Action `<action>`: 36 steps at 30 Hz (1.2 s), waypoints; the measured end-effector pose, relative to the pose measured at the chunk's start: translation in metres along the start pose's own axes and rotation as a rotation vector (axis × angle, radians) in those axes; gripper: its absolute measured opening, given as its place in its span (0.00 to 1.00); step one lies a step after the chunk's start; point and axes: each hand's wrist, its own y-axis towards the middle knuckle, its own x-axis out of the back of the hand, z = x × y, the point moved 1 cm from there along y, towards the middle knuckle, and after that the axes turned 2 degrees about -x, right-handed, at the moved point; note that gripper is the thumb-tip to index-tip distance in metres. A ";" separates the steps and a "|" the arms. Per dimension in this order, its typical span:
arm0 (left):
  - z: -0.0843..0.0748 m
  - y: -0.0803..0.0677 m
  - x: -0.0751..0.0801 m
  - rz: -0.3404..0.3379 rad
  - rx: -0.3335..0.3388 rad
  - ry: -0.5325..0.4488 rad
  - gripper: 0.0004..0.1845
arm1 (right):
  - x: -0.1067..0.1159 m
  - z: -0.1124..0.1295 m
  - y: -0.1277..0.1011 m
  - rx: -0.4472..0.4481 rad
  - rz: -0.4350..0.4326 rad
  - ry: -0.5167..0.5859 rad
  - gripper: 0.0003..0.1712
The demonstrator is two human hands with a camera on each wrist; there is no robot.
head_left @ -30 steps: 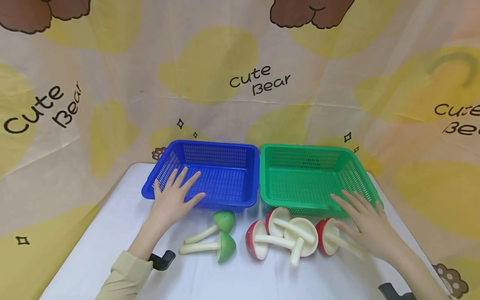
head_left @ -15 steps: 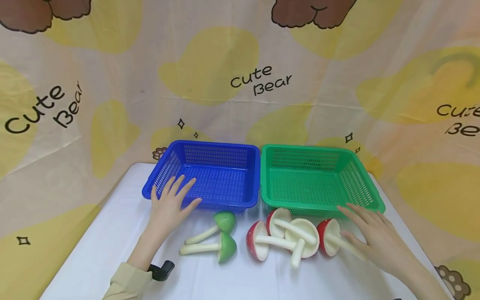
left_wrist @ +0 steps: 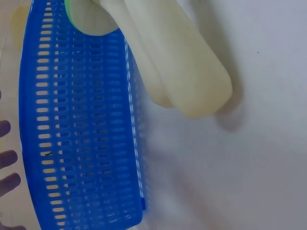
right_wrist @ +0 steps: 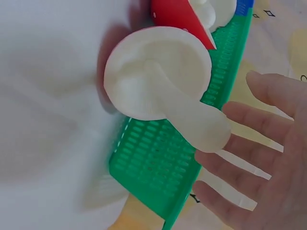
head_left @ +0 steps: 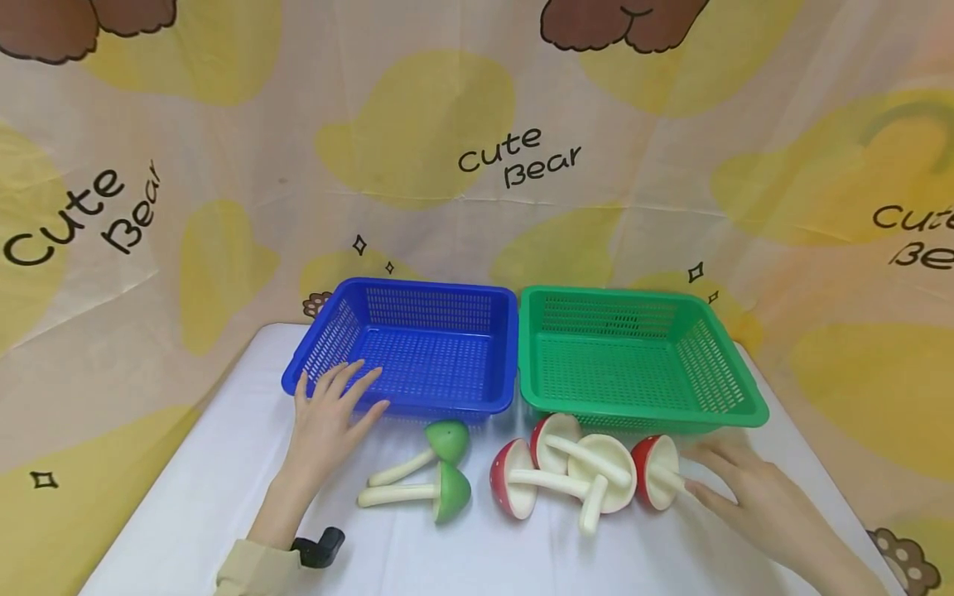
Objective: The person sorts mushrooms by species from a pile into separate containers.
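Note:
My left hand [head_left: 324, 426] hovers at the near left rim of the blue basket [head_left: 402, 407], its fingers spread and holding nothing. Two toy mushrooms with green caps [head_left: 451, 492] lie to its right; their pale stems [left_wrist: 177, 57] appear large in the left wrist view. My right hand [head_left: 768, 497] is beside the rightmost red-capped toy mushroom [head_left: 656, 472], thumb near the stem. The right wrist view shows that stem [right_wrist: 192, 117] before the extended fingers [right_wrist: 235, 167], which are not closed round it. Several red-capped mushrooms [head_left: 514, 480] are bunched further left.
A green basket [head_left: 641, 415] stands against the blue one's right side, behind the red mushrooms. Both baskets hold nothing. White cloth covers the table [head_left: 447, 563], and a printed curtain [head_left: 417, 124] rises behind it. A black wrist device [head_left: 319, 548] juts from the left wrist.
My right hand has come down from the green basket's front rim toward the rightmost red mushroom's stem. My left hand has drawn back slightly toward me. Mushrooms and baskets have stayed put.

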 end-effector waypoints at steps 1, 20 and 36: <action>0.001 -0.001 -0.001 -0.006 -0.005 -0.004 0.27 | -0.001 0.000 0.000 -0.026 0.030 0.011 0.25; 0.012 -0.010 -0.013 -0.092 0.051 -0.072 0.20 | -0.019 -0.014 -0.010 -0.123 0.268 0.005 0.21; 0.013 -0.014 -0.019 -0.175 0.067 -0.092 0.16 | -0.027 -0.015 -0.009 -0.167 0.312 -0.026 0.19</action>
